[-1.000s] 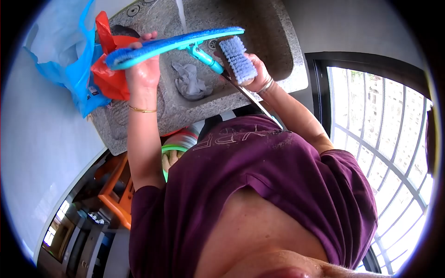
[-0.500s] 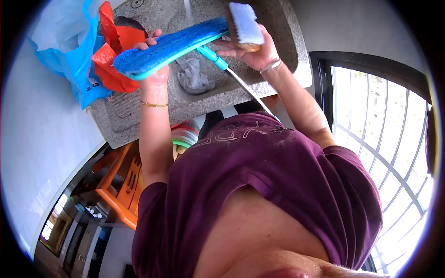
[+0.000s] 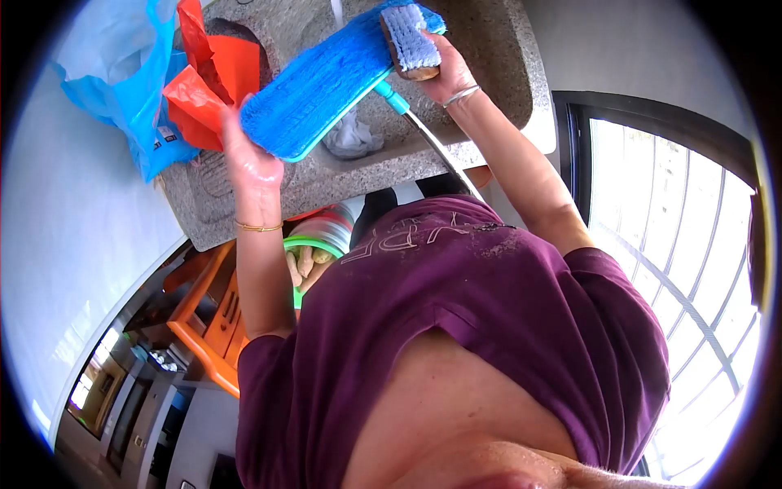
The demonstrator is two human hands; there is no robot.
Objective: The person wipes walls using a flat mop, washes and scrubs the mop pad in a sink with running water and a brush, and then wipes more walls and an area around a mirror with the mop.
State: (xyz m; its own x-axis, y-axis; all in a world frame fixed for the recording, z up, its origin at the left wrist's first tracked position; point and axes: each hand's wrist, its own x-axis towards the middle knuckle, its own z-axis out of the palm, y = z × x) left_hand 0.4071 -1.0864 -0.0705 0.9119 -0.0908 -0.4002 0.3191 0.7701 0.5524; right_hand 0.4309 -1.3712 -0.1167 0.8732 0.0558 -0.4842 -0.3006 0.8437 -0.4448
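A flat mop with a blue fluffy pad [image 3: 326, 85] is held up over the stone sink, its pad facing up. My left hand [image 3: 251, 155] grips the pad's left end; some of its fingers are hidden or blurred. In my right hand [image 3: 452, 73] is a scrub brush [image 3: 414, 41] with a wooden back and pale bristles. The brush is at the pad's right end, with its bristles facing up. The mop's metal handle [image 3: 436, 143] slopes down from a turquoise joint toward my body. A wet grey-white cloth [image 3: 352, 137] lies in the basin beneath the mop.
Water runs from above into the stone sink [image 3: 521, 73]. Blue [image 3: 142, 122] and red [image 3: 213, 85] plastic bags stand at its left. Below the sink is a green-rimmed bucket [image 3: 314, 242] holding long pale roots. An orange wooden chair [image 3: 208, 326] stands lower left; a barred window [image 3: 668, 212] is at right.
The mop pad has tilted so more of its blue top shows, its left end lower. My left hand has shifted left and down. The brush in my right hand has moved slightly left.
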